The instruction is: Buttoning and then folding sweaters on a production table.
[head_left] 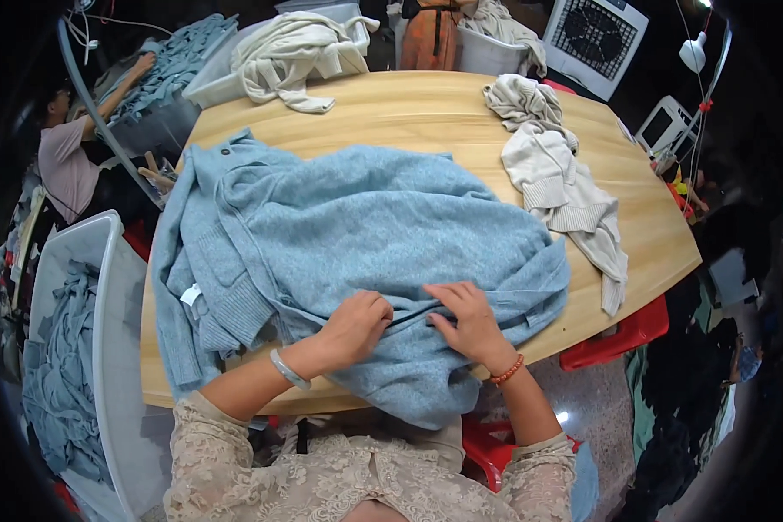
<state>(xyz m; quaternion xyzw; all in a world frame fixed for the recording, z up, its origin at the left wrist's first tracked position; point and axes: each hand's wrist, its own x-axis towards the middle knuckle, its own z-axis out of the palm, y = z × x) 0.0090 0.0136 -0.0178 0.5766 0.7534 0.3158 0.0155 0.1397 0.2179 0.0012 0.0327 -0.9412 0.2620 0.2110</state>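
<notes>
A light blue knitted cardigan (365, 200) lies bunched across the wooden table, its front part hanging over the near edge. Closed fingers of my left hand (357, 326) pinch its fabric close to that edge. Just to the right, my right hand (470, 324) rests on the same knit, thumb and fingers apart. A thin dark strip (413, 315) runs along the fabric between the two hands; whether it is a cord or an edging I cannot tell. At the left, a ribbed hem (235, 300) and a small white label (191, 294) show.
Cream knitwear (565, 165) lies on the right of the table (391, 100). A white tub (109, 322) of blue knits stands at the left. More filled tubs (209, 87) line the far side, where another person (70, 165) reaches into blue garments. A red stool (618, 335) is at right.
</notes>
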